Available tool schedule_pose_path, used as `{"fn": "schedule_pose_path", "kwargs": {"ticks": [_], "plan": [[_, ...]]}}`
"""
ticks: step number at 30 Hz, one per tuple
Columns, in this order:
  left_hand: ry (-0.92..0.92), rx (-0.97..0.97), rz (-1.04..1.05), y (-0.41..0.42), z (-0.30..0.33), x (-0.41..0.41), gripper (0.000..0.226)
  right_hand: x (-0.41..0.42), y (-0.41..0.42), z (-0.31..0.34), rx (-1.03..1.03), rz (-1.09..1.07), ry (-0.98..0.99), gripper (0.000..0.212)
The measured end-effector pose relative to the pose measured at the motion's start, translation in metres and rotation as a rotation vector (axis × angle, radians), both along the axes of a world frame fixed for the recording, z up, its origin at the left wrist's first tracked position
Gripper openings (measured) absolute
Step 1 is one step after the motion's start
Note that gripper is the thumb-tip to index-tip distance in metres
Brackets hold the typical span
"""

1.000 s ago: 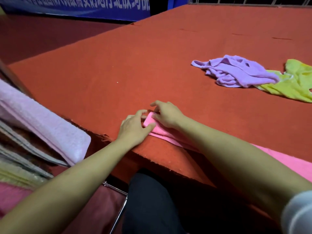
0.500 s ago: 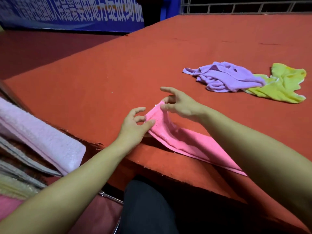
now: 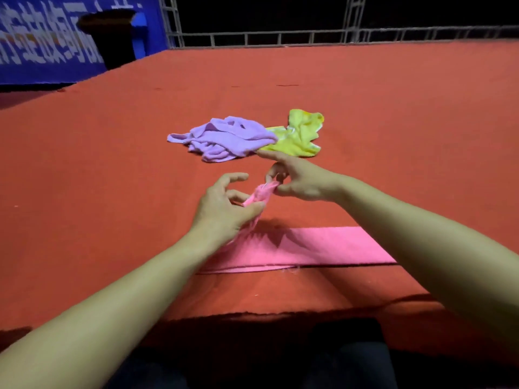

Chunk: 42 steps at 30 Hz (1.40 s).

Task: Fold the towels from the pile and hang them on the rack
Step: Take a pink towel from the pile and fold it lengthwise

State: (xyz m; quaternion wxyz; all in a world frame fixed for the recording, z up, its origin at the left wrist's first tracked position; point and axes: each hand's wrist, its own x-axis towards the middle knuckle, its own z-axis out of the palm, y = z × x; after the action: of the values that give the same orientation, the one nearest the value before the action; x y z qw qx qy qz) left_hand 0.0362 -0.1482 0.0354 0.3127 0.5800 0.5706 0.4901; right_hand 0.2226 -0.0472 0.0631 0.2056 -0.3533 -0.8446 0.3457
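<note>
A big table point(image 3: 112, 153) with a red cover holds three towels. A crumpled purple towel point(image 3: 224, 138) lies out in the middle, and a crumpled yellow towel point(image 3: 297, 136) lies just to its right, touching it. A pink towel point(image 3: 323, 245) lies flat in a long strip nearer than the purple towel, close to the front edge, with one end lifted off the cover.

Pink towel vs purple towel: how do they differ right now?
The pink towel lies mostly flat in a folded strip near the table edge, one end lifted and pinched by the left hand and right hand. The purple towel sits crumpled and untouched farther back. Both rest on the red table.
</note>
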Motion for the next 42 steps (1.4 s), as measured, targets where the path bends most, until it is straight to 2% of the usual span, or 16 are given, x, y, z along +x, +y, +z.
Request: {"fn": "schedule_pose_path", "kwargs": {"ticks": [6, 16, 23, 29, 33, 36, 38, 40, 42], "plan": [[0.066, -0.014, -0.174, 0.033, -0.007, 0.12, 0.053, 0.13, -0.003, -0.016, -0.125, -0.218, 0.058, 0.083], [0.144, -0.049, -0.382, 0.058, -0.023, 0.284, 0.05, 0.296, -0.007, -0.041, -0.162, -0.478, 0.119, 0.087], [0.089, -0.164, -0.397, 0.065, -0.038, 0.339, 0.041, 0.344, 0.001, -0.069, -0.23, -0.507, 0.102, 0.088], [0.204, -0.218, -0.473, 0.061, -0.052, 0.354, 0.042, 0.357, 0.001, -0.083, -0.263, -0.432, 0.018, 0.085], [0.185, -0.27, -0.543, 0.057, -0.054, 0.353, 0.041, 0.358, -0.006, -0.085, -0.265, -0.447, 0.025, 0.08], [0.154, -0.181, -0.505, 0.06, -0.05, 0.341, 0.022, 0.352, -0.015, -0.081, -0.151, -0.604, 0.066, 0.066], [0.194, -0.103, -0.477, 0.062, -0.045, 0.324, 0.011, 0.342, -0.024, -0.076, 0.01, -0.683, 0.003, 0.055], [0.358, 0.024, -0.41, 0.062, -0.041, 0.298, 0.016, 0.325, -0.035, -0.074, 0.199, -0.676, -0.139, 0.041], [0.531, 0.11, -0.363, 0.062, -0.042, 0.262, 0.022, 0.304, -0.045, -0.075, 0.326, -0.612, -0.309, 0.039]]}}
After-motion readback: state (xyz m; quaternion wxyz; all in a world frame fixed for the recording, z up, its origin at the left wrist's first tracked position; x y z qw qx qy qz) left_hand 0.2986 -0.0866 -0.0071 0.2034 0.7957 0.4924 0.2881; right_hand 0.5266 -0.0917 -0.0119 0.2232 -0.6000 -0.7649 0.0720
